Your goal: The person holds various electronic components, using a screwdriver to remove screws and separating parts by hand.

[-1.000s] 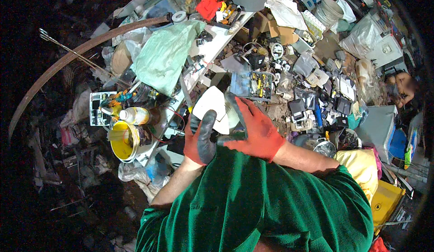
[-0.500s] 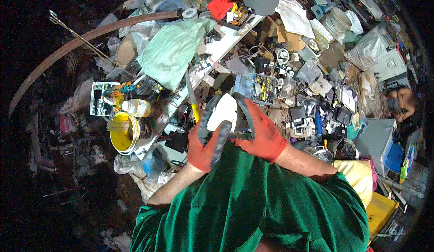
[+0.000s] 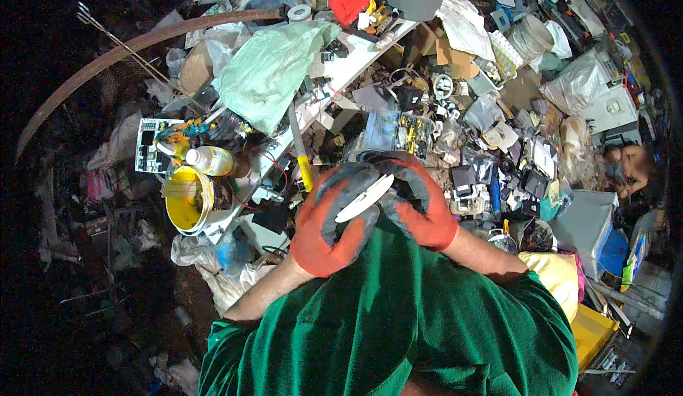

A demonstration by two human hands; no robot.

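A white, rounded, flat-looking plastic piece (image 3: pixel 364 198) is held close in front of my body, turned so that its narrow edge shows. Its exact kind is not clear. My left hand (image 3: pixel 329 220), in a red glove with dark grey fingers, is closed around the piece from the left, the thumb low against it. My right hand (image 3: pixel 425 207), gloved alike, curls round its far right end, with the fingertips partly hidden. Just beyond the hands lies a blue compartment box (image 3: pixel 380 131) of small parts. A yellow-handled tool (image 3: pixel 304 172) rests left of my left hand.
Left stand a yellow-lined bucket (image 3: pixel 188 200) and a white bottle (image 3: pixel 210 160). A pale green sheet (image 3: pixel 267 76) covers part of the long white board (image 3: pixel 341 72). Heaped electronic scrap (image 3: pixel 491 161) spreads to the right. Another person (image 3: pixel 629 168) is at the far right.
The white piece has turned from showing its broad face to showing its edge. My left fingers have wrapped over it, and my right hand has curled in closer.
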